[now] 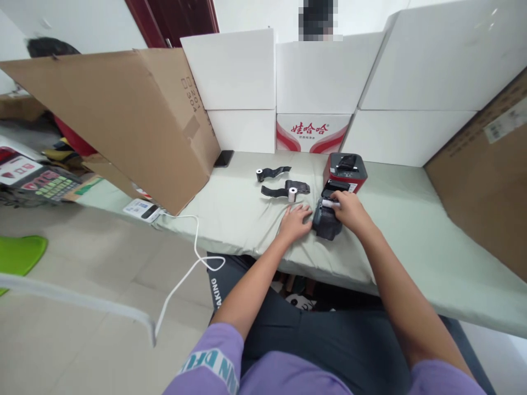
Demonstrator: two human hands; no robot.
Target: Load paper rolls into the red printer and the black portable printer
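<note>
A red and black boxy machine [345, 174], much like a small printer, stands on the cloth-covered table. In front of it lies a dark open part [328, 224]; whether the two are joined I cannot tell. My right hand [349, 210] pinches a small white roll [329, 203] at this dark part. My left hand [295, 224] rests on the cloth just left of it, fingers apart and holding nothing. Beyond my left hand lie two small white rolls with black strips, one nearer [292, 194] and one farther [259, 175].
White cartons [317, 77] form a wall along the back. Brown cardboard stands at the left [123, 120] and right [489, 164]. A black phone [224, 158] lies at the back left. A white cable [196, 236] hangs over the front edge from a white device [142, 210].
</note>
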